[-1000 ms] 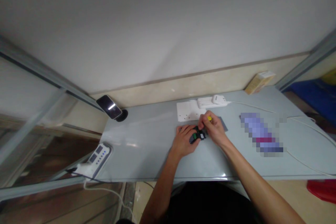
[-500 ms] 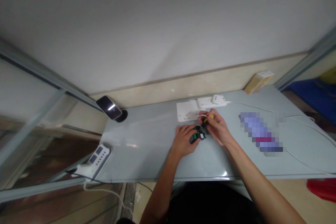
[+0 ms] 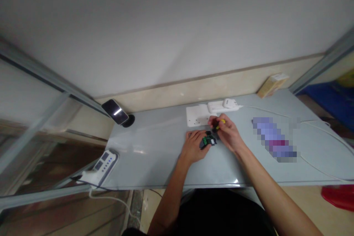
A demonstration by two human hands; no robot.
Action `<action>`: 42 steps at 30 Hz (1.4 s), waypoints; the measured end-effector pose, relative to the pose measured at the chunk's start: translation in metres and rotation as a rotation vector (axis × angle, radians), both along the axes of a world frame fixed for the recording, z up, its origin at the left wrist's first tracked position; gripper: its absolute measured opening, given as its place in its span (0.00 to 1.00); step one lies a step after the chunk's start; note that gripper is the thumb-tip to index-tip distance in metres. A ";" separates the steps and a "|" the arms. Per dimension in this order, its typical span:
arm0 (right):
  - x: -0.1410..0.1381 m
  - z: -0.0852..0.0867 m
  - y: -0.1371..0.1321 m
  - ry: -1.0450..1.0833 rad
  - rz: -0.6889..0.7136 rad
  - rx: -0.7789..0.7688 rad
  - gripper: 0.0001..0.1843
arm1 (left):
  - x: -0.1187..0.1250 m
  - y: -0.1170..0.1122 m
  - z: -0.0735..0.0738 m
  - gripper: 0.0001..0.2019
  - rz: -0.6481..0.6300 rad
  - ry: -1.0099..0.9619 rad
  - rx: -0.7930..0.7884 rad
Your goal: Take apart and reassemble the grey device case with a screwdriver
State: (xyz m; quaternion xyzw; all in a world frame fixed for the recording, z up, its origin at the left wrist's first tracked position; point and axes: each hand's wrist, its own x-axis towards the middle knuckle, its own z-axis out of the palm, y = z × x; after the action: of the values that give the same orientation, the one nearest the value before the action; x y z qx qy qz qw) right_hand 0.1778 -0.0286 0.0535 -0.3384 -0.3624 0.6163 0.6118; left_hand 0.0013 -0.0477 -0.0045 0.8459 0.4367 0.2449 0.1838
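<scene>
My left hand (image 3: 194,145) rests on the grey table (image 3: 155,155) with its fingers curled round a small black device with green parts (image 3: 208,141). Just to the right, my right hand (image 3: 227,132) is closed in a pinch on a small tool with a yellow handle (image 3: 220,122), its dark tip pointing down toward the device. A few small dark pieces lie on the table between the two hands.
A white sheet with small parts (image 3: 197,117) and a white charger block (image 3: 222,105) with its cable lie behind the hands. A phone on a stand (image 3: 116,112) is at the back left, a power strip (image 3: 101,164) at the front left corner, a cardboard box (image 3: 272,83) at the back right.
My right hand lifted slightly off the device and shifted up and right with the yellow tool. The left hand kept hold of the device.
</scene>
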 end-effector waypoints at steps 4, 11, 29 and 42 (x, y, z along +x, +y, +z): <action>-0.008 -0.001 -0.001 -0.038 -0.050 0.032 0.24 | 0.000 0.000 -0.001 0.14 0.000 -0.005 0.009; 0.002 -0.002 0.005 0.097 -0.080 -0.065 0.20 | 0.000 -0.001 0.001 0.13 0.009 0.017 0.002; -0.005 0.003 -0.005 0.031 -0.019 0.014 0.19 | 0.000 0.000 0.000 0.13 0.008 0.019 0.013; -0.021 0.008 0.000 -0.210 0.032 0.113 0.25 | 0.002 0.000 -0.002 0.14 0.024 0.046 0.027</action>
State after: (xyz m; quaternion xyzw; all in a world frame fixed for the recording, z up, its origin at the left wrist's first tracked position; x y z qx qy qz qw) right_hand 0.1565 -0.0281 0.0610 -0.3600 -0.4642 0.5659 0.5786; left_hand 0.0033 -0.0475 -0.0067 0.8483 0.4478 0.2337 0.1592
